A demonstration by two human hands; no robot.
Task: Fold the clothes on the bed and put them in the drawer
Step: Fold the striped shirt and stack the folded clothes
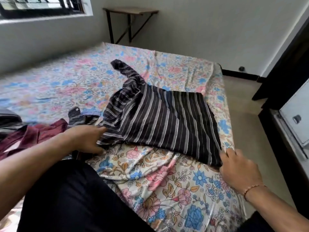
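Observation:
A black shirt with white stripes (167, 121) lies partly folded on the floral bed sheet (167, 181), one sleeve stretched toward the far side. My left hand (85, 139) pinches the shirt's near left edge between thumb and fingers. My right hand (239, 169) sits at the shirt's near right corner with fingers curled onto the hem. A maroon garment (33, 138) lies crumpled at the left, beside another dark striped piece (10, 121).
An open drawer (294, 118) juts out from dark furniture at the right, close to the bed's edge. A small wall-side table (130, 12) stands beyond the bed. My black-clad knee (75, 198) rests on the mattress in front.

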